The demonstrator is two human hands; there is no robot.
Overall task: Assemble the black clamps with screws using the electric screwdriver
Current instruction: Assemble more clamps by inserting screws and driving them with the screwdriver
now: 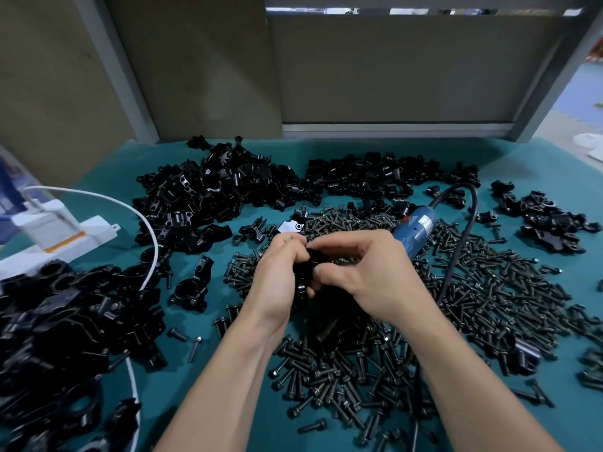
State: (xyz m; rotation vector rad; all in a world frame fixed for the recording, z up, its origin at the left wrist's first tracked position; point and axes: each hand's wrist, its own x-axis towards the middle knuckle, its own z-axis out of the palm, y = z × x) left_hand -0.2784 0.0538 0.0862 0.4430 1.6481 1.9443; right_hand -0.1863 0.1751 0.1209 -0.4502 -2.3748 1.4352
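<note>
Both hands meet mid-bench, over the screws (342,370). The left hand (277,272) is wrapped round a black clamp (301,282), fingers curled over its top. The right hand (359,269) closes on the same clamp from the other side, thumb on its flank, fingertips pinching at the top edge beside the left's. There might be a screw between those fingertips, but I can't tell from here: too dark, too covered.

This looks like fit-up, with parts being lined up or a screw started by hand. Driving not yet done.

What the next move turns on: the electric screwdriver (419,223) lies on the screws just beyond the right hand, up and to its right. Its long axis runs diagonally, cord end far-right, nose end pointing back toward the hands (the nose itself is hidden behind the right knuckles). The right hand is clearly nearer; the left would have to cross over the clamp. So my guess: left holds the clamp, right lets go and takes the blue body. The black cord (472,220) loops round the right side and down through the screws, so it could drag some.

Loose clamp parts: back-left heap (215,190), back-centre heap (375,177), right heap (548,220), near-left heap (58,321). A white power strip (65,233) and white lead (153,236) sit at left, all on a teal mat (538,158).
</note>
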